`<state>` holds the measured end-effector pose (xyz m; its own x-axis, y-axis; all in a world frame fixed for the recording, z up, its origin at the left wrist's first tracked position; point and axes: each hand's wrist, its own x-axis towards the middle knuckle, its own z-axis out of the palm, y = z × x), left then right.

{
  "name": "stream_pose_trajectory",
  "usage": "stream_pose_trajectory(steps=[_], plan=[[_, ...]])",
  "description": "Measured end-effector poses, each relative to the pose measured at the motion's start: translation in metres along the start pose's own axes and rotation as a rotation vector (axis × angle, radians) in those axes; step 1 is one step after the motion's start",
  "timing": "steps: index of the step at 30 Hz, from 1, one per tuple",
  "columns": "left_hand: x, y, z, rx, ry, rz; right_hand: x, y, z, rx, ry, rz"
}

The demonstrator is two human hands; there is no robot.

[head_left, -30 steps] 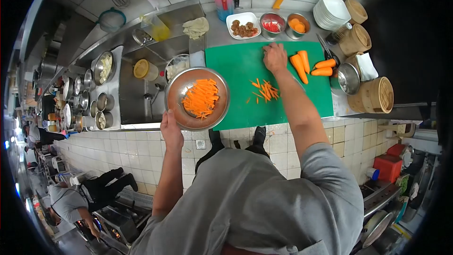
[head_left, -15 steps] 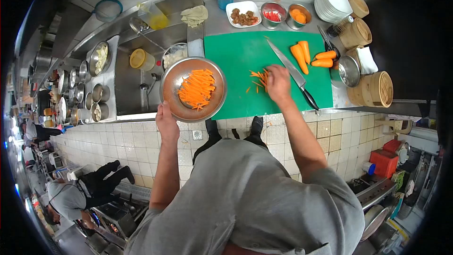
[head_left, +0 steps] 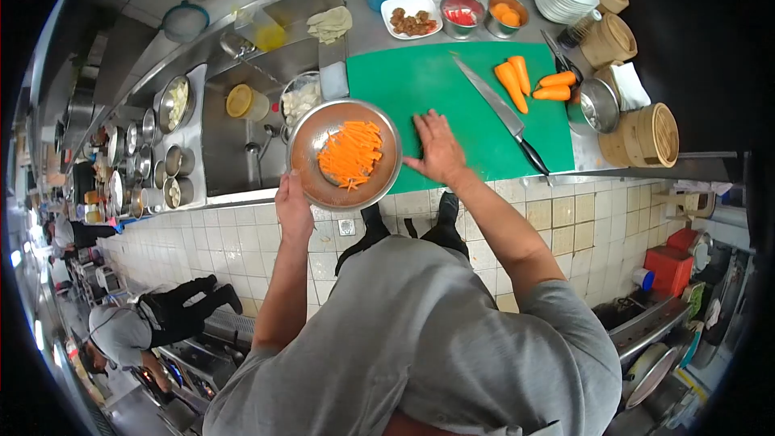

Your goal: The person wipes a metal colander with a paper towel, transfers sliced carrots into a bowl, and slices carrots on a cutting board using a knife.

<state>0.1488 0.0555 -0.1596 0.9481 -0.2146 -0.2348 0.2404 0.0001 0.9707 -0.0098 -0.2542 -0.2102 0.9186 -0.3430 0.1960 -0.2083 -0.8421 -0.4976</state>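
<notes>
L hand (head_left: 294, 208) has the rim of a wide metal bowl (head_left: 307, 144) pinched at its near left side, thumb and fingers pressed together; the undersides of the fingers are hidden, so can't tell how far they reach beneath; the grip at the rim prob. keeps the inside clear, w/ the bowl held by the left end of the green board (head_left: 404, 73) so the gap from board to rim stays short; R hand (head_left: 441, 149) is palm down on the board, fingers spread, nothing visibly pinched; can't tell if any scraps lie under the palm.

Carrot strips (head_left: 352, 152) sit heaped mid-bowl, just right of & beyond L hand, and left of R hand, whose thumb is right by the rim (can't tell if touching); the knife (head_left: 492, 105) lies flat, slanting across the board right of R hand, handle at the near edge, presumably parked there for easy reach; whole carrots (head_left: 510, 87) lie past the blade, apart from R hand, likely to leave the middle free.
</notes>
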Motion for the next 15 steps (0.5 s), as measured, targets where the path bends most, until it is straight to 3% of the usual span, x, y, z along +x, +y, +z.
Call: stream_pose_trajectory(steps=[7,10,15], plan=[[-0.052,-0.013,-0.052,-0.132,-0.096,-0.084,0.000,0.032,0.045,-0.019,0.109,-0.090],[-0.116,-0.010,-0.054,-0.124,0.089,-0.103,0.005,0.037,0.041,0.158,0.155,-0.048],[-0.206,-0.060,-0.074,-0.146,0.250,-0.166,0.006,0.019,0.004,-0.089,0.190,0.009]])
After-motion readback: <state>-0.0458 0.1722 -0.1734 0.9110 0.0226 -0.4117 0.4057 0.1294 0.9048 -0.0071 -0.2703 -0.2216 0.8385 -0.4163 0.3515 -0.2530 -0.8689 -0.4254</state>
